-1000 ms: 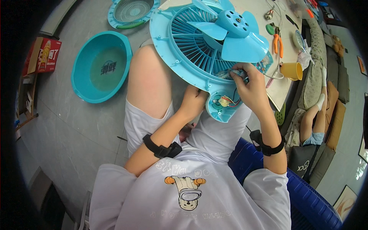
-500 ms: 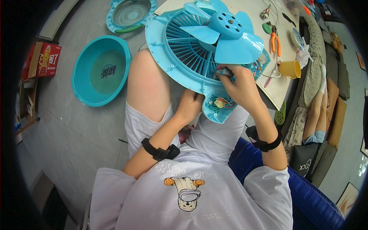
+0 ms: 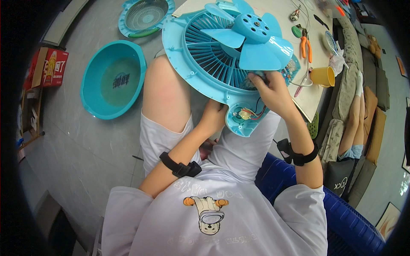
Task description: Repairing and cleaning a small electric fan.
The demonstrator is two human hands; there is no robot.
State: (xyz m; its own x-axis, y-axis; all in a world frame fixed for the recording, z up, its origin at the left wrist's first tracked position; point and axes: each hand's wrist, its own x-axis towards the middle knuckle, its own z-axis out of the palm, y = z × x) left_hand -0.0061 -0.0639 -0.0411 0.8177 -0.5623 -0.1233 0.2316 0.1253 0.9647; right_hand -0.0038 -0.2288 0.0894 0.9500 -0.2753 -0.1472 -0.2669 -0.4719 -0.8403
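Observation:
A light-blue fan housing [image 3: 175, 55] with a slatted grille and a blue fan blade [image 3: 260, 57] leans over my lap against the table. My left hand [image 3: 213, 116] is closed on the housing's lower rim, its fingertips hidden underneath. My right hand [image 3: 275, 94] pinches a small crumpled grey-blue cloth [image 3: 253, 82] against the lower right of the grille, below the blade. Between my hands hangs the housing's pod [image 3: 239, 126], with a cream-coloured part and thin wires inside. More wiring shows behind my right hand.
Left on the floor stands a teal basin [image 3: 139, 91] of cloudy water, with a round blue grille cover [image 3: 128, 30] beyond it. On the table [image 3: 314, 100] lie orange-handled pliers [image 3: 306, 47] and a yellow cup [image 3: 323, 77]. Another person's legs [image 3: 352, 123] rest on the sofa at right.
My right hand has shifted slightly right along the grille with the cloth, uncovering more wires by the pod. My left hand keeps its hold on the rim.

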